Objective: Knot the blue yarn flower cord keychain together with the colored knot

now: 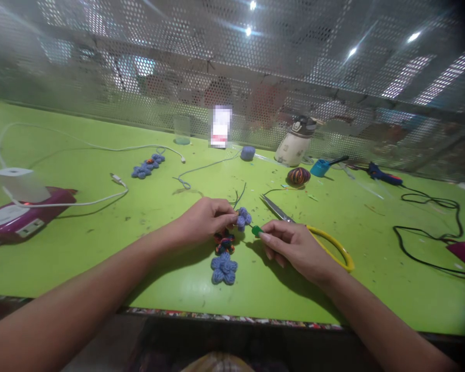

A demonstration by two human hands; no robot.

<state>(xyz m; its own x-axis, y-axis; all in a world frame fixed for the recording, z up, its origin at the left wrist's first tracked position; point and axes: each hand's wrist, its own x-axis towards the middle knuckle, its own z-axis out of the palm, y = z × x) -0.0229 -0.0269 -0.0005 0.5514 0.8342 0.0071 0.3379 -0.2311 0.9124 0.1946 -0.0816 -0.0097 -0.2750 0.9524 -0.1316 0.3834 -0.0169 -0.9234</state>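
Near the table's front edge, my left hand pinches the upper end of a chain of crocheted flowers. A blue-purple flower lies at the chain's lower end, and a dark multicoloured one is above it. Another blue-purple flower sits at my left fingertips. My right hand is closed on a small tool with a green handle, whose thin shaft reaches that flower. Scissors with yellow handles lie beside and partly behind my right hand.
A finished-looking flower strip, a blue yarn ball and a multicoloured yarn ball lie farther back. A purple power strip with white cables is at left. A jug, blue container and glue gun stand or lie at right.
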